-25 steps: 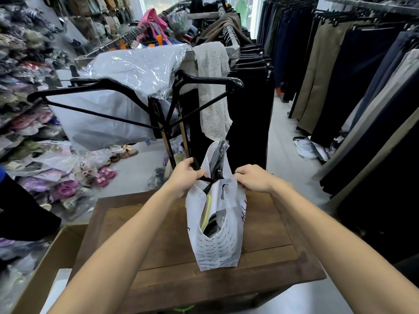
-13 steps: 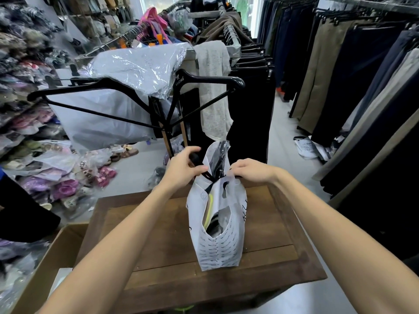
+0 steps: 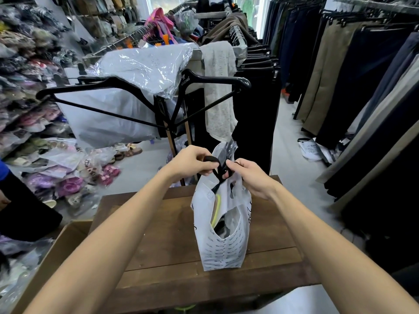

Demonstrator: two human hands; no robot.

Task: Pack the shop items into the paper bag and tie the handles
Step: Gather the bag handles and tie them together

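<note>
Wooden table [image 3: 158, 234], clothing racks [image 3: 340, 75], grey floor [image 3: 288, 159]

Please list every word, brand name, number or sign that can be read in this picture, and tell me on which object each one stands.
"ARISTINO": white letters on the neck of the black hanger.
Repeated small dark print on the front of the white paper bag: too small to read.
Large dark script on the bag's right side: only a part shows, not readable.
Print on the white bag on the floor: too blurred to read.
No numbers or signs can be read.
</note>
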